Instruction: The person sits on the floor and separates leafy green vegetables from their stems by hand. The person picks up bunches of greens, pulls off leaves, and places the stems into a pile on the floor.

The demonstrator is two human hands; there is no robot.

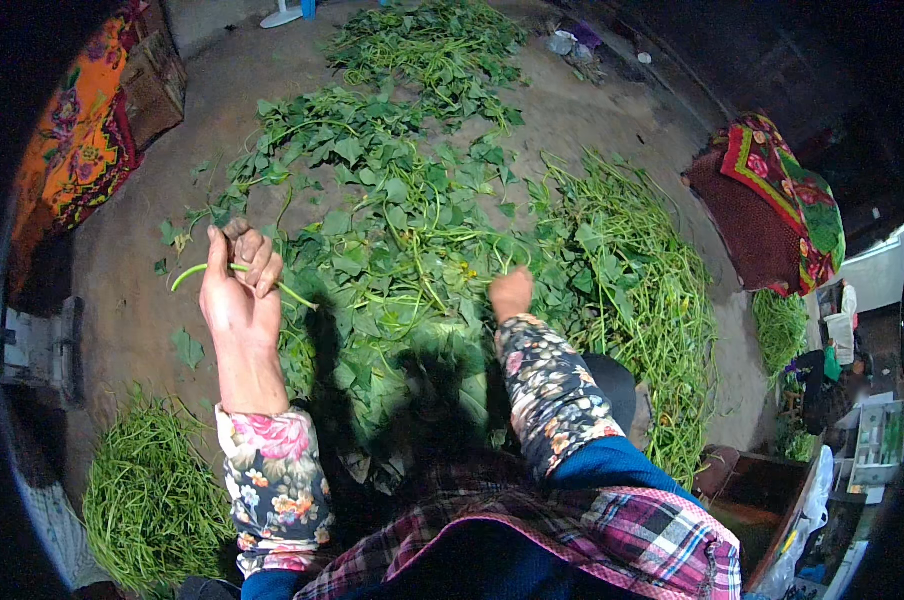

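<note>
My left hand (242, 274) is raised palm up with its fingers curled around a short green stem (299, 298). Both ends of the stem stick out past the fist, the left one bending downward. Leafy green vines (395, 217) with long pale stems lie spread over the floor in front of me. My right hand (510, 294) is closed low over them, back of the hand up. Thin vine stems (506, 259) rise from its fingers, though the grip itself is partly hidden. Small yellow flowers (467, 271) show just left of that hand.
To the right lies a long heap of stripped stems (647, 315); another pile of stems (155, 495) sits at lower left. More vines (429, 45) are heaped farther off. Patterned cloths hang over an orange-draped object (84, 135) and a red-draped object (774, 210). A person (834, 382) is at far right.
</note>
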